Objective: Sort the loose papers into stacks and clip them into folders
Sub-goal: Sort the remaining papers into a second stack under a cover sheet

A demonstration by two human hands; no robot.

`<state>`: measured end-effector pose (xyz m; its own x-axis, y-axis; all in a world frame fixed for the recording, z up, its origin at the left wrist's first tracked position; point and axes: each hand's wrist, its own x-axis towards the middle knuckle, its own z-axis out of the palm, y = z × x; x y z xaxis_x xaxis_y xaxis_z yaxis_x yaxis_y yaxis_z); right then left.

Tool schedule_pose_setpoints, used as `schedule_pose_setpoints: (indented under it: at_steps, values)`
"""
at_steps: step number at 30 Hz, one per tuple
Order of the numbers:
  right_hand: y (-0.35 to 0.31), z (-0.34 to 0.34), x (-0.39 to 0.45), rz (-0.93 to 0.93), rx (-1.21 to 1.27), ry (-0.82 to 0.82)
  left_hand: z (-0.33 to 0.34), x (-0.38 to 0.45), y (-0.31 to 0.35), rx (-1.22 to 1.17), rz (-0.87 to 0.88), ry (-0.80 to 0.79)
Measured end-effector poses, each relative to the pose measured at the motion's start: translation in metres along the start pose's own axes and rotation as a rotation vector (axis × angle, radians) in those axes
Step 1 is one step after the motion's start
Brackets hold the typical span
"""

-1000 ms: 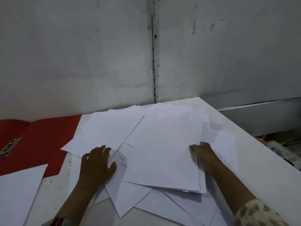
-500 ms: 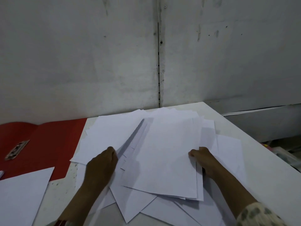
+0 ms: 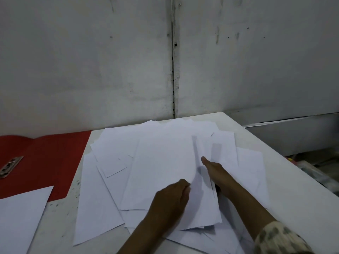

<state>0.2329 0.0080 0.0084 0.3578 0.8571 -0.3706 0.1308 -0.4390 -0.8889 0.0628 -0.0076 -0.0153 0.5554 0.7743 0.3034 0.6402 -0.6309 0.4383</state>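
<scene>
Head view: two hands amid loose papers (image 3: 161, 162) fanned over a white table (image 3: 297, 208). Left hand (image 3: 170, 202) curled, pinching a lifted sheet edge; right hand (image 3: 218, 176) flat, fingers together, slid beneath. One red folder (image 3: 49, 162) far left, one metal clip (image 3: 11, 166) inside. Grey wall (image 3: 91, 61) behind.

place: plain workroom | evidence: bare grey wall (image 3: 91, 61), white table (image 3: 293, 208), red folder (image 3: 45, 162)

The left hand (image 3: 170, 200) has moved from the left part of the loose papers (image 3: 161, 162) to the middle, close beside the right hand (image 3: 214, 173). Between the hands, a sheet edge now lifts and curls upward.
</scene>
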Motion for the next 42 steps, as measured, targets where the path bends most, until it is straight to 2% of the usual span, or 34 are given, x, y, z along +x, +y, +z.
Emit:
schedule_pose_setpoints:
  at_steps: [4, 8, 11, 12, 16, 20, 24, 30, 33, 42]
  values:
    - [-0.003, -0.001, -0.002, 0.014, 0.064, -0.035, 0.014, 0.002, 0.012, 0.071, 0.125, 0.124]
    - [0.001, -0.004, -0.007, -0.033, 0.115, -0.05, 0.014, 0.001, 0.025, 0.058, 0.145, 0.023]
    - [0.006, -0.004, -0.011, -0.064, 0.042, 0.003, 0.0, 0.001, 0.031, -0.038, -0.003, -0.157]
    - [0.007, -0.005, -0.011, -0.076, 0.025, 0.022, -0.006, 0.001, 0.029, -0.084, -0.042, -0.129]
    - [0.009, -0.011, -0.014, -0.109, 0.033, 0.056, -0.02, 0.004, -0.013, -0.182, -0.212, 0.149]
    - [0.012, -0.027, -0.013, -0.122, 0.106, 0.168, -0.034, 0.01, -0.06, -0.052, -0.341, 0.235]
    - [0.016, -0.048, -0.01, -0.087, 0.061, 0.311, -0.039, 0.015, -0.089, 0.108, -0.353, 0.127]
    - [0.032, -0.082, -0.011, -0.053, -0.053, 0.443, -0.022, 0.034, -0.078, 0.198, -0.281, -0.037]
    - [0.04, -0.097, -0.015, -0.028, -0.12, 0.48, -0.008, 0.045, -0.071, 0.242, -0.239, -0.115]
    - [0.05, -0.113, -0.019, -0.028, -0.211, 0.509, 0.002, 0.054, -0.063, 0.276, -0.188, -0.22]
